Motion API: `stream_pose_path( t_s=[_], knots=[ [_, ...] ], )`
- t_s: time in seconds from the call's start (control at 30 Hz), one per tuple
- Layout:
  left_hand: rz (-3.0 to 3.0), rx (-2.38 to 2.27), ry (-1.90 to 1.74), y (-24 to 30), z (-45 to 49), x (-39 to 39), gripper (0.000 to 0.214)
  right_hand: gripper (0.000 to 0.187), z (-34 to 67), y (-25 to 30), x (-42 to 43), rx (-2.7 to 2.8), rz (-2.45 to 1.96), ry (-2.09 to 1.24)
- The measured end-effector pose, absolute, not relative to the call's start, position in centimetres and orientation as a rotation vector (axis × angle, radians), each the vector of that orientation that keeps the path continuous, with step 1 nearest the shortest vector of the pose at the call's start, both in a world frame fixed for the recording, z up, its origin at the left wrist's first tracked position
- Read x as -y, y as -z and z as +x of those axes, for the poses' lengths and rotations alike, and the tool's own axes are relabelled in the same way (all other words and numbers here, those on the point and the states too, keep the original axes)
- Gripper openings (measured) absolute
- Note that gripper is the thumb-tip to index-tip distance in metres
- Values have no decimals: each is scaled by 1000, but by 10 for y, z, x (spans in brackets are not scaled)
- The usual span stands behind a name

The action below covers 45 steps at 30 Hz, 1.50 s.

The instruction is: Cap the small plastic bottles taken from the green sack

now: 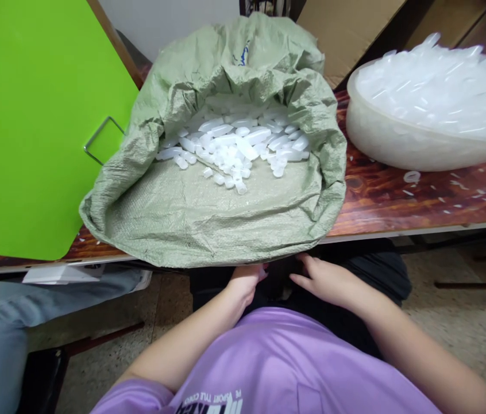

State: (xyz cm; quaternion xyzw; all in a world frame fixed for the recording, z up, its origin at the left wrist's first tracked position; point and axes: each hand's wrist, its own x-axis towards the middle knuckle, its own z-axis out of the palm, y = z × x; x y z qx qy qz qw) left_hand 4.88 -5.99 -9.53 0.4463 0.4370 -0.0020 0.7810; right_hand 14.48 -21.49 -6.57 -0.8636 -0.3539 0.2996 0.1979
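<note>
My left hand (pixel 246 282) is at the near table edge, partly hidden beneath the overhanging lip of a pale green woven sack (pixel 208 233). Its visible fingers look curled together; whatever they hold, if anything, is hidden. To its right, my right hand (pixel 329 280) is held low over my lap, thumb and forefinger apart, with nothing visible in it. The sack lies on its side with its mouth facing me and its rim rolled back. Inside it are many small translucent white plastic pieces (pixel 226 149), heaped toward the back and scattered forward.
On the right, a translucent tub (pixel 392 144) is heaped with similar white pieces. Bits of white scrap and a small ring (pixel 412 176) lie on the wood-patterned table (pixel 381 201). A bright green board (pixel 31 126) with a metal loop stands left. Another person's jeans-clad leg (pixel 2 322) is below.
</note>
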Motion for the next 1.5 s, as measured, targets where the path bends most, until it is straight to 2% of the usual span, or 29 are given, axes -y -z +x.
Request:
stream_pose_path(
  t_s=[0.1,0.17,0.27,0.3,0.37,0.43,0.57,0.77,0.9,0.97,1.03,1.13,1.27,1.4,1.5],
  knots=[
    [1016,-957,0,94,47,58,24,23,161,10,216,1370,-2067,-1078],
    [1106,-868,59,90,44,60,29,28,174,-19,203,1321,-2031,-773],
    [1302,-652,243,80,36,65,38,24,204,-34,166,1084,-2380,-46],
    [1348,-603,308,78,33,67,40,24,215,-32,151,1043,-2467,92],
    [1399,-561,388,75,28,69,42,35,238,-24,123,955,-2575,199],
    [1414,-560,397,77,23,69,48,44,254,-14,100,968,-2654,156],
    [1262,-594,377,86,16,65,56,33,260,-9,86,1178,-2650,52],
    [1136,-596,248,83,21,60,50,34,217,-26,150,1288,-2185,-66],
    [1018,-654,151,77,30,57,46,35,178,-14,215,1616,-1931,-574],
    [931,-684,140,78,34,58,42,36,159,4,236,1561,-1999,-789],
    [879,-687,139,80,36,60,37,38,141,24,245,1337,-2158,-843],
    [823,-671,164,83,39,63,29,31,122,50,241,996,-2271,-801],
    [762,-673,199,77,40,64,27,15,113,67,235,1026,-2175,-486],
    [802,-681,206,69,37,65,26,20,114,77,245,1334,-2068,-46],
    [803,-661,207,69,35,65,26,24,116,83,249,1443,-2018,-2]
  ],
)
